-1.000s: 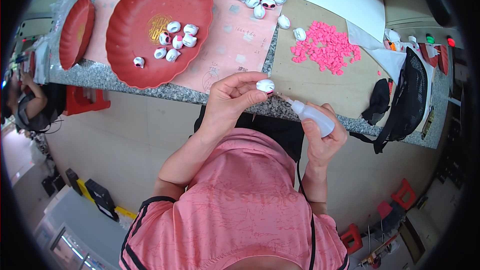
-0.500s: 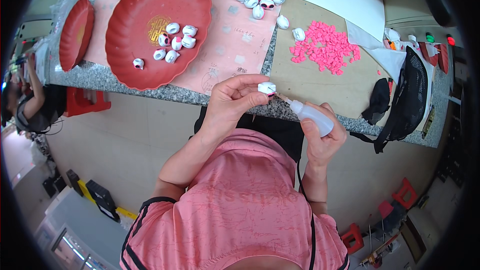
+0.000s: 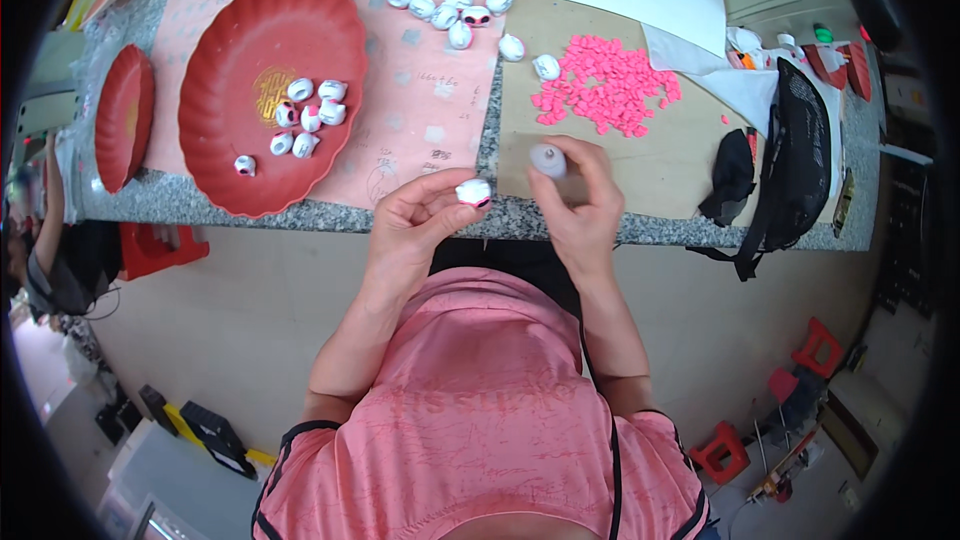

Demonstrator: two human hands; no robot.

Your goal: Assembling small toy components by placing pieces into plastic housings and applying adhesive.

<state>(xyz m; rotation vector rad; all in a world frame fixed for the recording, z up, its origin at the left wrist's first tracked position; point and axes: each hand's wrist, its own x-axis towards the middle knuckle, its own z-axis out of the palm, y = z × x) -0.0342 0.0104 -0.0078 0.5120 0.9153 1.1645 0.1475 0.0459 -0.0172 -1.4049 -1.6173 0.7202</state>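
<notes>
Between the thumb and fingers of my left hand (image 3: 415, 225) is a small white toy head (image 3: 474, 192) with a dark and pink underside. My right hand (image 3: 585, 205) grips a translucent white squeeze bottle (image 3: 547, 160), now held upright with its nozzle up, over the table's near edge and apart from the toy head. Beyond the right hand, a heap of small pink pieces (image 3: 610, 85) lies on a tan sheet. More white toy heads (image 3: 460, 34) are scattered behind my hands. Several others (image 3: 310, 118) rest in a large red scalloped tray (image 3: 215, 155) at the left.
A smaller red tray (image 3: 125, 120) stands at the far left. On the right lie a black mesh bag (image 3: 800, 160) and a black cloth item (image 3: 730, 180). Pink paper (image 3: 420, 110) covers part of the speckled stone table. Another person's arm (image 3: 48, 200) shows at the left.
The bottle has swung from tilted with its nozzle at the toy head to upright and away from it. Both hands appear shifted left as the view moved.
</notes>
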